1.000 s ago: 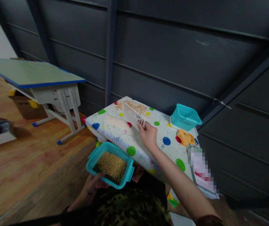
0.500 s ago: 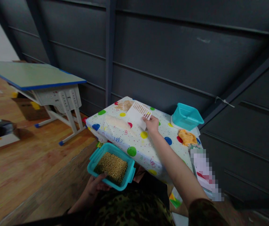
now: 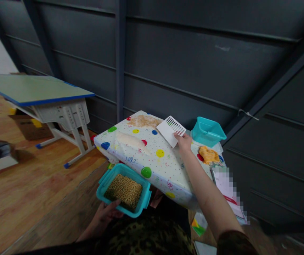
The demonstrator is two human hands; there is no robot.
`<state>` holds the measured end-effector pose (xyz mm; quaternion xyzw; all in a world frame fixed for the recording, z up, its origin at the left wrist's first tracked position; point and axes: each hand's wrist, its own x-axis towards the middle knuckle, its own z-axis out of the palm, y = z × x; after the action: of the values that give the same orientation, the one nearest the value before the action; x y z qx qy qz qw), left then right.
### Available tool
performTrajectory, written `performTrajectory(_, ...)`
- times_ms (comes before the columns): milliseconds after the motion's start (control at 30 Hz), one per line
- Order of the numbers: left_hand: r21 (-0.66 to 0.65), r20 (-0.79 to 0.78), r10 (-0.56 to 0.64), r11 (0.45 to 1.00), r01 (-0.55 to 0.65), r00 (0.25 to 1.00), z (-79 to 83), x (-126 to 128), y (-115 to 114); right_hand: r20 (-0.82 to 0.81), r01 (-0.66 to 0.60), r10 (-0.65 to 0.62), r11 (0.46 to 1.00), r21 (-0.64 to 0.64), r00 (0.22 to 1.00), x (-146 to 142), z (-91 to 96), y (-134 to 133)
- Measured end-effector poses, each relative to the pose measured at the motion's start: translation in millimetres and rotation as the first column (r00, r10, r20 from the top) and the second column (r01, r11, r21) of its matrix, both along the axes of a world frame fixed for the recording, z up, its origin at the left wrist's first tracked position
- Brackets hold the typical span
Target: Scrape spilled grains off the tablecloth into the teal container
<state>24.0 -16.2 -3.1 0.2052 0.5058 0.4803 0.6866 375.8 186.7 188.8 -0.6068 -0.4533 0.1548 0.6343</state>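
My left hand (image 3: pixel 108 212) grips the near side of a turquoise plastic basket (image 3: pixel 146 200), its thumb over the rim. Round, tan soybeans (image 3: pixel 127 191) lie inside it. The basket is just in front of the table's near edge. My right hand (image 3: pixel 184 141) is closed on a flat white plastic scraper (image 3: pixel 168 131) with a row of slots, held above the table. To the scraper's left, a patch of light-brown grains (image 3: pixel 142 121) lies spread at the back. A strip of white grains (image 3: pixel 130 140) lies nearer me on the left.
The table (image 3: pixel 152 156) has a dotted cloth. On its right are a second turquoise basket (image 3: pixel 207 131), an orange cloth (image 3: pixel 209 155) and a partly blurred paper (image 3: pixel 226 187). A green-topped desk (image 3: pixel 40 88) stands left. A dark panelled wall (image 3: pixel 168 53) rises behind.
My right hand has moved the scraper right, away from the brown grains, uncovering more of them. My left hand still holds the basket in nearly the same place.
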Motion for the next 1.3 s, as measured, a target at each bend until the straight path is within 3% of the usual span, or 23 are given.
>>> performTrajectory(100, -0.007, -0.044, -0.021, 1.0, 0.02, 0.999, 6.7, 1.5, -3.0, 0.092, 0.065, -0.063, 0.998, -0.017, 0.994, -3.2, 6.0, -31.9)
performTrajectory(167, 0.008, -0.051, 0.006, 1.0, -0.005, 0.999, 11.3, 2.9, -4.4, 0.233, 0.045, -0.037, 0.999, -0.029, 0.972, -12.2, 4.9, -64.1)
performTrajectory(300, 0.007, -0.054, 0.012, 1.0, -0.012, 0.998, 22.2, 4.3, -7.1, 0.49, 0.09, -0.056, 0.995, -0.047, 0.87, -44.3, -10.3, -123.6)
performTrajectory(400, 0.026, -0.008, 0.0, 1.0, 0.001, 1.0, 33.8, 3.5, -11.3, 0.568, 0.07, -0.041, 0.997, -0.029, 0.822, -70.7, -25.6, -140.3)
performTrajectory(567, 0.09, 0.065, 0.015, 0.996, -0.021, 0.998, 41.8, 2.5, -15.0, 0.627, -0.037, 0.084, 0.995, -0.089, 0.775, -107.2, -40.2, -120.2)
performTrajectory(733, 0.038, -0.013, -0.033, 0.999, 0.033, 0.999, 29.1, 3.8, -7.5, 0.665, -0.091, 0.143, 0.989, -0.112, 0.733, -148.1, -39.4, -82.7)
performTrajectory(867, 0.058, -0.042, -0.02, 0.998, 0.022, 0.999, 20.2, 4.6, -5.0, 0.627, -0.121, 0.183, 0.983, -0.142, 0.757, -169.4, -31.1, -61.1)
performTrajectory(967, 0.062, -0.076, -0.022, 0.998, 0.026, 0.997, 12.4, 3.9, -2.7, 0.568, -0.13, 0.181, 0.983, -0.13, 0.803, -158.3, -16.4, -50.6)
performTrajectory(1100, 0.006, -0.111, -0.073, 0.997, 0.074, 0.991, -0.7, 2.9, 5.0, 0.398, -0.095, 0.122, 0.992, -0.088, 0.909, -105.5, 13.0, -42.5)
performTrajectory(1200, 0.026, -0.095, -0.049, 0.998, 0.052, 0.994, -7.1, 3.6, 8.7, 0.13, -0.306, 0.316, 0.947, -0.094, 0.94, -57.7, 30.7, -46.7)
performTrajectory(1300, 0.038, -0.057, -0.033, 0.999, 0.035, 0.998, -10.0, 4.4, 9.2, -0.106, -0.494, 0.482, 0.842, -0.219, 0.869, -23.6, 36.1, -59.9)
